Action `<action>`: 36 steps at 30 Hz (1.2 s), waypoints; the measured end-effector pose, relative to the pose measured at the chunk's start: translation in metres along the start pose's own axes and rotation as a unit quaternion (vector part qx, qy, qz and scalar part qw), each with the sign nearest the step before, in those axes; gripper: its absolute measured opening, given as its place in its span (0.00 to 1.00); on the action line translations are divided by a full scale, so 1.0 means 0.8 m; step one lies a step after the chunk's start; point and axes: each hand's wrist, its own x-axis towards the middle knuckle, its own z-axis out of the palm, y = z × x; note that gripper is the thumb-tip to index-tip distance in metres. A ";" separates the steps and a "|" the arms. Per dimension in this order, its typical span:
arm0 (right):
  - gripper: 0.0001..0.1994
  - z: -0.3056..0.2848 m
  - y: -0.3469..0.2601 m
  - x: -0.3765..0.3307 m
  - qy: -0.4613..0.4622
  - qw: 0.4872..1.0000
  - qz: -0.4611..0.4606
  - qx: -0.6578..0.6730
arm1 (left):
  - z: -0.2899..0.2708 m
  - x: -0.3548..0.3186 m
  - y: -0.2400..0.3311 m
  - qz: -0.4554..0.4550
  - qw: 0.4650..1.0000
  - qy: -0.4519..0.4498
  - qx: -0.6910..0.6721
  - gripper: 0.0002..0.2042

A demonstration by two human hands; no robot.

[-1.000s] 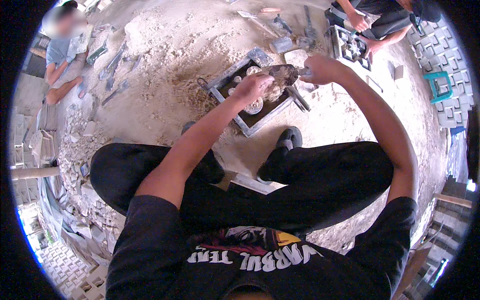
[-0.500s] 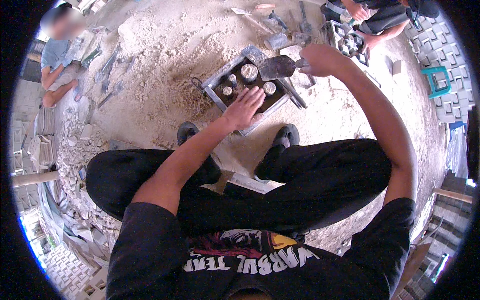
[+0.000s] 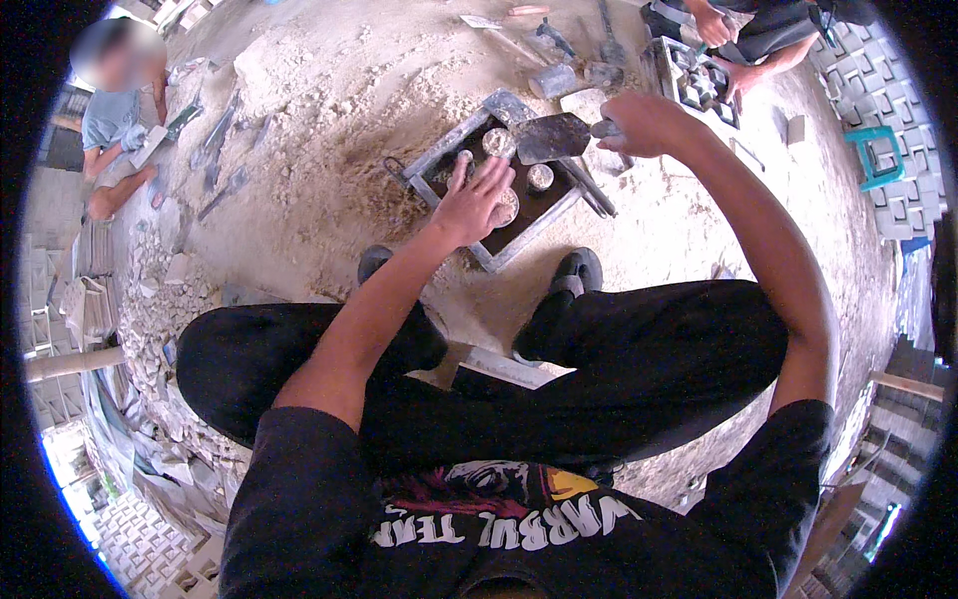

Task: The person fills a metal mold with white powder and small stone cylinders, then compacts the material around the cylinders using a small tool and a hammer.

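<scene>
A grey rectangular mould [image 3: 444, 125] sits on the sandy ground in front of my feet. Several round, sand-topped posts stand in its dark interior, among them a wide one at the far side [image 3: 499, 143] and a smaller one at the right [image 3: 540, 178]. My left hand [image 3: 473, 208] lies over the mould's near-left part with its fingers stretched apart, touching or just above the posts and partly covering them. In my right hand [image 3: 644, 127] is the handle of a trowel [image 3: 554, 138], its dark blade held flat over the mould's far-right edge.
A hammer [image 3: 553, 81] and other tools lie beyond the mould. At the upper right, another person's hands work at a second mould [image 3: 699, 85]. A person sits at the far left beside scattered tools [image 3: 225, 150]. A teal stool [image 3: 875, 158] stands near stacked blocks at right.
My left hand has shifted slightly left and its fingers have spread, uncovering a round post at the near side. The trowel stays almost in place.
</scene>
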 end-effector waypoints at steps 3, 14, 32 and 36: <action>0.19 -0.001 -0.001 0.003 0.001 1.000 0.009 0.005 | 0.002 -0.008 0.011 -0.042 0.999 -0.019 0.026 0.32; 0.20 -0.002 -0.007 0.003 0.003 1.000 0.010 -0.003 | -0.007 -0.022 0.009 0.150 0.986 -0.065 0.007 0.28; 0.35 0.165 -0.027 0.045 0.075 0.928 0.281 0.234 | -0.010 0.014 -0.041 -0.081 0.996 0.039 0.029 0.27; 0.33 0.180 -0.043 0.041 0.093 0.917 0.274 0.273 | -0.006 0.032 -0.020 -0.123 0.992 0.027 0.014 0.27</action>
